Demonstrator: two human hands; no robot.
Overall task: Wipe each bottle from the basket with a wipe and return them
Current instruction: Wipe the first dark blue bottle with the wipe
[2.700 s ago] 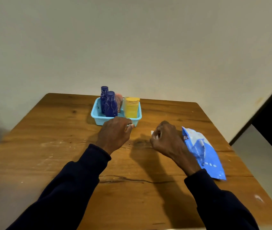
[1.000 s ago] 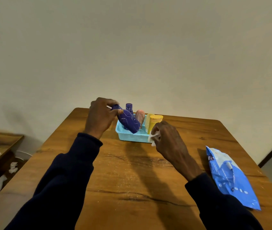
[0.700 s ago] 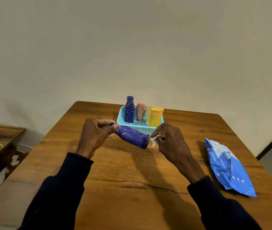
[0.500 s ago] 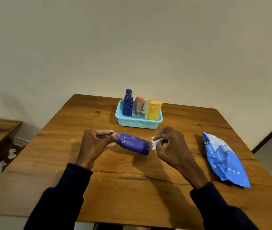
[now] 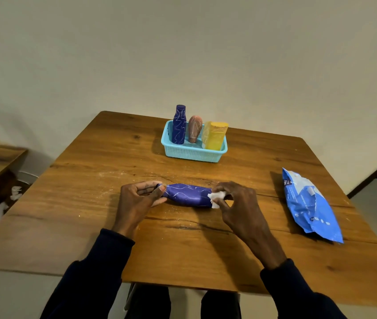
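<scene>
My left hand [image 5: 140,199] pinched the thin end of the blue bottle [image 5: 188,195] and held it sideways, low over the worktop [image 5: 90,203], so its long side was easy to rub. My right hand [image 5: 235,203] pinched a small white wipe [image 5: 216,196] against the fat end, I think to start there. The other bottles [image 5: 194,129] stood waiting in the basket [image 5: 192,154] at the back. The wipe pack [image 5: 309,203] lay close on the right.

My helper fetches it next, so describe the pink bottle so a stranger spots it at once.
On the wooden table, a light blue basket sits near the far edge. The pink bottle stands in its middle, between a taller blue bottle and a yellow bottle. It alone has a rounded top.
</scene>
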